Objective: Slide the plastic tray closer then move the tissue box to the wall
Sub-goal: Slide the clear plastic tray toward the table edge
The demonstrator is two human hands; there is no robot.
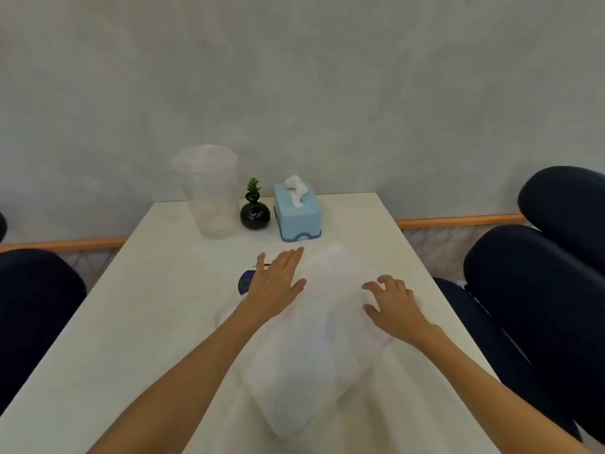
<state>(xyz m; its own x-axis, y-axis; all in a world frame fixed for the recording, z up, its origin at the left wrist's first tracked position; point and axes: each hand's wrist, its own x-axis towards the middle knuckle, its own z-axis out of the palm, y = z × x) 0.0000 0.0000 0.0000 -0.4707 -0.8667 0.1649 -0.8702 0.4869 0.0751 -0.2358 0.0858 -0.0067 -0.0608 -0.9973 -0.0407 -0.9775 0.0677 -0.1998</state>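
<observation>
Seemingly your left hand (276,283) and right hand (391,303), fingers spread, press the plastic tray (314,339) mid-slide; tissue box (298,213) waits.

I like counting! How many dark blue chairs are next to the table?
3 show. One chair sits at the table's left side; two are on the right, a near one and one closer to the wall. A dark sliver at the far left edge may be another.
</observation>
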